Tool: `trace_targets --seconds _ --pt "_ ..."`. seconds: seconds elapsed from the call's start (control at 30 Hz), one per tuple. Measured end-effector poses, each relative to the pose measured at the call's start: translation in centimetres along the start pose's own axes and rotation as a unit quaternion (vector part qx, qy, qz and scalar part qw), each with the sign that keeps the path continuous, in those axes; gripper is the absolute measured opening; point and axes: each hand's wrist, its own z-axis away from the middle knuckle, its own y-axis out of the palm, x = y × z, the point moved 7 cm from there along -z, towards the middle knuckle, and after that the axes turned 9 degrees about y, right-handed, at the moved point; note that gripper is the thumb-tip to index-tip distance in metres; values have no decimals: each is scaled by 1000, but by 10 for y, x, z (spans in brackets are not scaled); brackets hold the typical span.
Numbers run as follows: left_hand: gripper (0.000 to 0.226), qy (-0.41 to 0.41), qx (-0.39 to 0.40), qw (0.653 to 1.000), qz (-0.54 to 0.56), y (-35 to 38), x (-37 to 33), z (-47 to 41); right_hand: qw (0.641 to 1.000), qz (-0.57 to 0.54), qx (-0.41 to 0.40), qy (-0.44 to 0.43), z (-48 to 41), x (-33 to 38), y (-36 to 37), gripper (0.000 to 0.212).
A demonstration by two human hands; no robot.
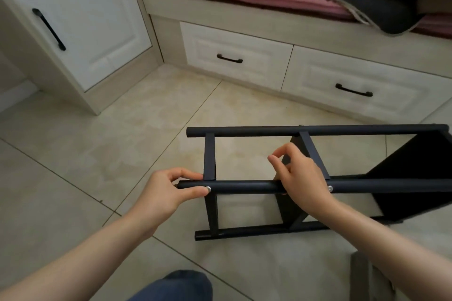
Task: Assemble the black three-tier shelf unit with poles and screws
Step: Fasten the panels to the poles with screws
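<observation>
Shelf unit right end off-frame; right hand fingers seemingly behind near pole

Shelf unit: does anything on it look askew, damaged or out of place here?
Nothing stands out. The shelf unit lies on its side on the tiled floor, as fits assembly; its poles run parallel and no damage shows. The left hand pinches the near pole at a screw; the right hand holds it further along.

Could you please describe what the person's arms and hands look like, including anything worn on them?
The left forearm and right forearm are bare to the frame's edge, with no sleeve showing. The left hand and right hand wear no gloves; no ring, watch or bracelet is visible. A blue trouser leg shows below.
</observation>
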Motion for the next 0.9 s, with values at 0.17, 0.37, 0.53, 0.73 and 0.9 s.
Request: trace_targets --seconds 0.17,0.37,0.53,0.73,0.9 --pt "34 7 -2 1000 -6 4 6 5 1000 -4 -5 7 5 -8 1 19" --pt "22 31 1 999 -36 4 5 6 1000 5 10 2 7 -9 2 21" --pt "21 63 41 994 -80 6 -7 4 999 -5 47 20 -6 -14 9 10" --pt "27 134 79 973 -173 11 -25 -1 991 -87 99 22 -11 -6 12 8" --pt "33 148 121 965 -179 11 -30 -7 980 -124 154 5 -19 9 14 8"
